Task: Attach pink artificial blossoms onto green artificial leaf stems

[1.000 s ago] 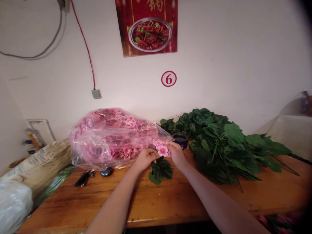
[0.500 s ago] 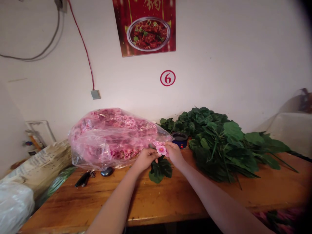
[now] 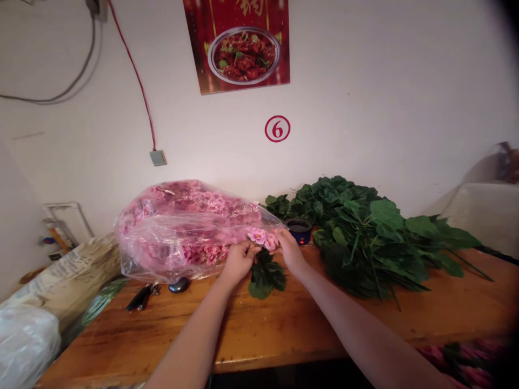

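Works bare-handed with pink flowers and a green leaf sprig, just in front of the right end of a clear plastic bag filled with pink blossoms, above a wooden table. Pinches the upper end of the green leaf sprig in the fingers of the left hand, near the bag's lower right edge. Grasps the pink flowers at their right side in the fingers of the right hand, just below the bag's right tip. Shows 2 of the pink flowers between the 2 hands, with leaves hanging below; hides the exact points of contact. Has a dark blue pot with a red light just right of the bag, and a large heap of green foliage farther right. Has a dark rounded object just beside the bag's front edge and a black object with metal parts in front of its left end. Faces a pale wall with a red food poster high above the bag, a circled 6 above its right end and a grey switch above its left half.
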{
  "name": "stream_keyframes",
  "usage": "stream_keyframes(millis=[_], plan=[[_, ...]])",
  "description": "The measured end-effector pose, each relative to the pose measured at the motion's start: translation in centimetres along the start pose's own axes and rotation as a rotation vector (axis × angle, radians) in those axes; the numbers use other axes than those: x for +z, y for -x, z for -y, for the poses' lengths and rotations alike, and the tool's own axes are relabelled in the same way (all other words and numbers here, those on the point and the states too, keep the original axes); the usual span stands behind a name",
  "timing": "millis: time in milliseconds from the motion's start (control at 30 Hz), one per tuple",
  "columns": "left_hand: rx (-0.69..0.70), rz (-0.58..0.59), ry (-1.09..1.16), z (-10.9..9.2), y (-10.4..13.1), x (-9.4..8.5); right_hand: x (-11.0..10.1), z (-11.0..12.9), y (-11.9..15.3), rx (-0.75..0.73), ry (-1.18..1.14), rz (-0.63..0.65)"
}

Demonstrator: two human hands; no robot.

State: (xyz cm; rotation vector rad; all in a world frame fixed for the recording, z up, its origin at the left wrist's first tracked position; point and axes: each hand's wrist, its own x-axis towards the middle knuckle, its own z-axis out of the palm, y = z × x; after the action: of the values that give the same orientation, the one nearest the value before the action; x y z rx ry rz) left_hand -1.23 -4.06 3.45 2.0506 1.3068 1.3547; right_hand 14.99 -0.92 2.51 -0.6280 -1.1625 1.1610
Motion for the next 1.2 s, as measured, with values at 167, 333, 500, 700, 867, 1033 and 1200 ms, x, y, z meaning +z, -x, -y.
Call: stream_keyframes(millis=[167,333,500,700,867,1033,1200], plan=[[-0.07,0.012,0.285,-0.2,-0.2,-0.2,-0.1,-0.4,-0.6,0.192,-0.168,0.197],[-0.062,0.095,0.467,-0.8,-0.1,0.0,0.6,0.5,1.1,0.14,-0.163,0.522],[0.002,0.139,0.271,-0.6,0.3,0.7,1.1,1.7,2.5,-0.004,-0.116,0.455],[0.036,0.156,0.066,-0.1,0.7,1.4,0.5,1.9,1.6,-0.287,0.029,0.316],[0.064,0.195,0.07,-0.5,0.8,1.5,0.0,2.7,1.9,-0.583,0.527,0.342],[0.088,0.253,0.15,-1.5,0.8,1.3,-0.1,3.5,2.2,-0.63,0.699,0.399],[-0.035,0.311,0.197,-1.6,1.0,1.2,0.2,2.3,1.9,-0.579,0.58,0.267]])
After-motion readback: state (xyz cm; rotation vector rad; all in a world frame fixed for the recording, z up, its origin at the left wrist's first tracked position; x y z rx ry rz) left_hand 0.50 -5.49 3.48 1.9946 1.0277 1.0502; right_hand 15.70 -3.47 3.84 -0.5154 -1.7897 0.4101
